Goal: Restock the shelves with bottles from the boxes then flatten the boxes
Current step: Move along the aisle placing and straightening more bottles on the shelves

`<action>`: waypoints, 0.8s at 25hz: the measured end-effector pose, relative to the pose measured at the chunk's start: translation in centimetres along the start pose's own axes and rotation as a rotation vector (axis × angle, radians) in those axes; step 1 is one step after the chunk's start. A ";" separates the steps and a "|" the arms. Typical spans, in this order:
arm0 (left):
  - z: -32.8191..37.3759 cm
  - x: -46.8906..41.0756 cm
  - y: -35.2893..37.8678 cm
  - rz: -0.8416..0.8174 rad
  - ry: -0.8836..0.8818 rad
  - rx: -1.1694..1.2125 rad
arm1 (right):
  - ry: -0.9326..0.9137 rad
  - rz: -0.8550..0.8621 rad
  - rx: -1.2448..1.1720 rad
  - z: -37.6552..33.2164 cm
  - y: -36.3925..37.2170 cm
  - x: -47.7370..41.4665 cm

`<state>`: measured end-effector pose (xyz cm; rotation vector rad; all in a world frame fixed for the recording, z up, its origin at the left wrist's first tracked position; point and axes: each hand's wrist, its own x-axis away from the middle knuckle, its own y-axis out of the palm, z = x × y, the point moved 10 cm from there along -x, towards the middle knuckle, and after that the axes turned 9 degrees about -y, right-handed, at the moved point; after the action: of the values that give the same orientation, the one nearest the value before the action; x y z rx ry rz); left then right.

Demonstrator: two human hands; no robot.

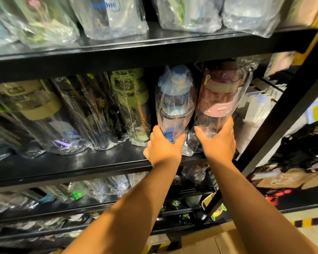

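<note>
Two bottles wrapped in clear plastic stand at the right end of the middle black shelf [81, 162]. My left hand [163, 147] grips the base of the blue-capped bottle [174, 105]. Right beside it, my right hand [218, 142] grips the base of the pink-capped bottle [220, 96]. Both bottles lean back under the shelf above. To their left stands a row of wrapped bottles, among them a green one [132, 105], a dark one [92, 110] and a beige-capped one [35, 107].
The top shelf [154, 46] carries more wrapped bottles close overhead. Lower shelves [99, 204] hold small wrapped items. A black upright post [275, 121] borders the shelf on the right. A cardboard surface [209, 242] lies at the bottom by my arms, and brown bags [286, 178] sit at right.
</note>
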<state>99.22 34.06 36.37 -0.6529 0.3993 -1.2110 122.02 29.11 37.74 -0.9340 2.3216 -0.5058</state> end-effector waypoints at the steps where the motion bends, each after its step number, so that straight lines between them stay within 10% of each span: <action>1: 0.2 0.2 -0.1 -0.005 0.011 -0.018 | -0.004 -0.021 -0.014 0.0 0.0 0.0; 8: -2.3 2.0 -2.3 -0.391 0.034 0.285 | 0.019 -0.118 -0.103 -0.7 -1.9 1.7; 14: -10.2 -2.4 -14.8 -0.009 0.068 0.296 | -0.259 0.018 -0.085 -10.4 -1.6 12.7; 20: -11.6 -6.3 -15.4 -0.084 0.104 0.324 | 0.055 -0.259 -0.272 -14.4 11.3 12.2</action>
<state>78.97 33.96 37.38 -0.3311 0.2549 -1.3572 100.05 29.91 38.06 -1.3771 2.3706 -0.3242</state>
